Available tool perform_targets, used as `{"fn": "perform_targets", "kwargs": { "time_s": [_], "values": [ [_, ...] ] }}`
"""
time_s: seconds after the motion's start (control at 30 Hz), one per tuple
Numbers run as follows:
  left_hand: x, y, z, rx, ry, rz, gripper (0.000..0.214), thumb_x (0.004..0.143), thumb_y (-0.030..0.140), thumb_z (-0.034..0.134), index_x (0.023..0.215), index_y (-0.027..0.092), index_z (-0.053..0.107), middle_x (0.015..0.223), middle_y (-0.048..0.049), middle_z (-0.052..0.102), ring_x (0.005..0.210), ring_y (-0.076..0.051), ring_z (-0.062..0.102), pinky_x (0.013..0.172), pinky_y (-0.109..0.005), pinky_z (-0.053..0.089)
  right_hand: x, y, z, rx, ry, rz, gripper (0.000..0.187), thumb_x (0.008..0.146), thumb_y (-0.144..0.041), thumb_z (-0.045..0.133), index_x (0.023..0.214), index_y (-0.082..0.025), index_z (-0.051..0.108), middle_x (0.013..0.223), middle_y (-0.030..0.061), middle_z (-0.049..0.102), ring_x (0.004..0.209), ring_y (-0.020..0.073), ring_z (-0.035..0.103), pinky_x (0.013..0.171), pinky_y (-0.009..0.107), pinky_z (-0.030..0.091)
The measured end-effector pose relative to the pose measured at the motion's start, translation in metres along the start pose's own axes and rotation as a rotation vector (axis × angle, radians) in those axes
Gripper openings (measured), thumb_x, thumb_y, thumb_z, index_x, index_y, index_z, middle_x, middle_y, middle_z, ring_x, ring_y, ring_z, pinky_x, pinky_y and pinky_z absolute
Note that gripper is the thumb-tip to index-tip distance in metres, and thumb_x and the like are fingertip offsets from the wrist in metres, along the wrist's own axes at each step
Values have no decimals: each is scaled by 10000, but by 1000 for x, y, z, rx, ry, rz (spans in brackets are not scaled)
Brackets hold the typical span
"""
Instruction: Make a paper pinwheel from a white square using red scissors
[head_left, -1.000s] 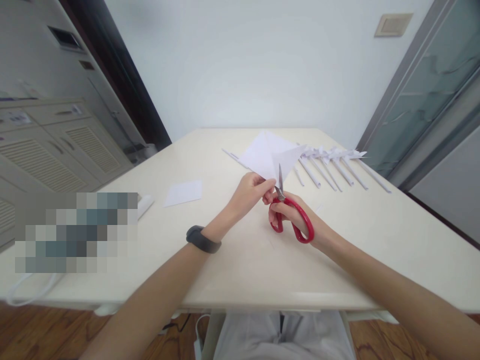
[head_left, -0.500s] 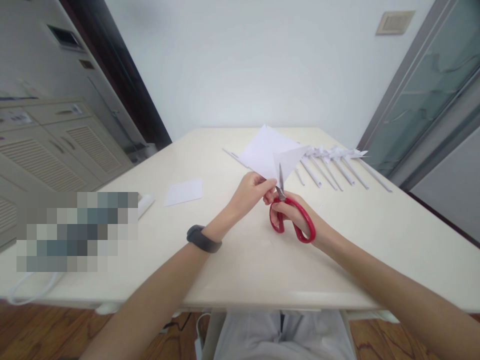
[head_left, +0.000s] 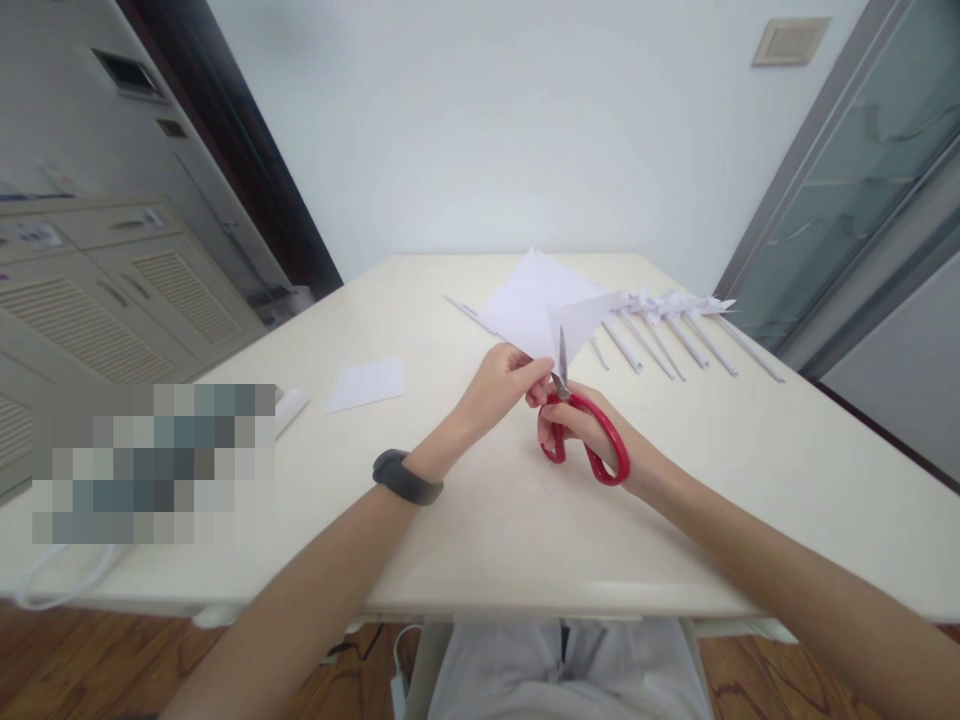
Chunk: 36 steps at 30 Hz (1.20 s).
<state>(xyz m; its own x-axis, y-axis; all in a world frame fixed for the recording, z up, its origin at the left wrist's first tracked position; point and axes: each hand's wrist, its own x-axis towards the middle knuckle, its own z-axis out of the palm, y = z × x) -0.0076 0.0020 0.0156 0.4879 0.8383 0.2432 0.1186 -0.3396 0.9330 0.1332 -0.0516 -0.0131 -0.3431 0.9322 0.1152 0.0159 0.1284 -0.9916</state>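
My right hand (head_left: 577,410) is closed around the red handles of a pair of scissors (head_left: 611,440). Their blades point away from me and stand apart, up against a white sheet of paper (head_left: 577,318). Between thumb and fingers, my left hand (head_left: 517,378) pinches the near corner of that paper, just left of the blades. Another part of white paper (head_left: 517,300) spreads behind; I cannot tell whether it is the same sheet. A dark band is on my left wrist.
Several rolled paper sticks (head_left: 660,345) with cut paper tops lie at the back right. Thin paper rolls (head_left: 465,308) lie beyond my left hand. A small white sheet (head_left: 366,385) rests on the left of the table (head_left: 465,560). A blurred-out object (head_left: 157,470) sits farther left.
Almost nothing differs. The scissors' handles sit a touch closer to the left; both hands keep their hold on the paper and the scissors.
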Motion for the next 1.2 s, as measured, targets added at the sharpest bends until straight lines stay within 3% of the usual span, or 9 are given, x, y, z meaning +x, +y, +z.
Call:
{"fn": "perform_targets", "kwargs": {
  "time_s": [0.33, 0.67, 0.93, 1.2],
  "values": [
    [0, 0, 0, -12, -16, 1, 317, 787, 207, 453, 481, 140, 499, 463, -5, 545, 467, -91, 490, 507, -215, 402, 0, -2, 0, -46, 12, 37, 54, 797, -155, 416, 761, -191, 433, 560, -24, 539, 472, 126, 507, 512, 277, 400],
    [0, 0, 0, -1, 0, 7, 305, 779, 194, 461, 483, 140, 509, 478, -8, 550, 486, -97, 498, 516, -222, 408, 1, 0, 1, -16, 18, 14, 15, 820, -191, 443, 811, -193, 454, 647, -9, 574, 534, 134, 541, 532, 278, 437],
    [0, 1, -1, 8, -30, 26, 348, 794, 210, 450, 456, 139, 496, 446, -1, 523, 465, -84, 460, 508, -216, 382, -1, -2, -1, -46, 5, 17, 80, 805, -160, 417, 831, -189, 487, 560, -32, 538, 467, 121, 517, 508, 265, 414],
    [0, -1, 0, -1, -16, 25, 332, 782, 201, 458, 459, 139, 500, 464, 1, 525, 469, -82, 457, 507, -217, 378, 2, 1, 0, -27, 14, -2, 33, 830, -194, 432, 817, -191, 462, 651, -10, 579, 526, 129, 548, 540, 280, 442]
  ]
}}
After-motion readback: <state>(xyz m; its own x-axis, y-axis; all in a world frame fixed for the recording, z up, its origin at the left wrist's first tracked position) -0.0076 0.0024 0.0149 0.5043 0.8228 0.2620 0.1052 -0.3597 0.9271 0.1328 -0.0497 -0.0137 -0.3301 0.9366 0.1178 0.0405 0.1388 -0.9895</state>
